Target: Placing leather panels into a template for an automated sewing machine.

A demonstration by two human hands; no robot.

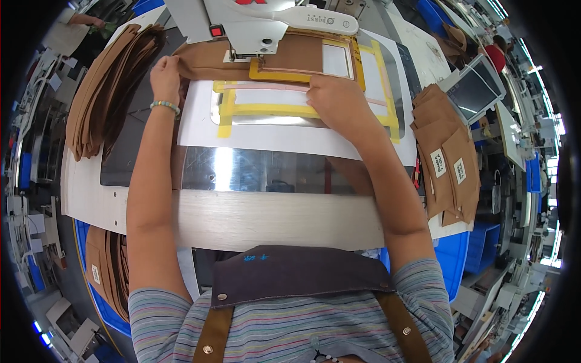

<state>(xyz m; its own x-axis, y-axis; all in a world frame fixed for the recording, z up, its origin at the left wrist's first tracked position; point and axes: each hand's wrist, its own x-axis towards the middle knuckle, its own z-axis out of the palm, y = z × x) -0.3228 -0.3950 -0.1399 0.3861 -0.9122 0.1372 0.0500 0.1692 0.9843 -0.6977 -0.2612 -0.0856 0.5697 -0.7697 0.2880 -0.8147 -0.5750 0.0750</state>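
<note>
A brown fabric piece [209, 59] lies under the white sewing machine head [254, 27], partly beneath a yellow clamp frame [275, 75]. At the fabric's left end, my left hand [166, 80] is closed and pinches its edge. My right hand [340, 104] is curled with its fingertips at the frame's lower edge; the hand itself hides part of that grip. Below the frame, a white sheet [200, 118] bears strips of yellow tape [266, 109]. The needle area [261, 60] sits over the fabric, near the frame's left side.
Stacked brown fabric pieces [100, 97] lie at the left of the table. More brown pieces with white labels [445, 154] are at the right, beside a tilted screen [477, 89]. A shiny metal plate [260, 169] runs along the near side. Blue bins [451, 257] stand below the table.
</note>
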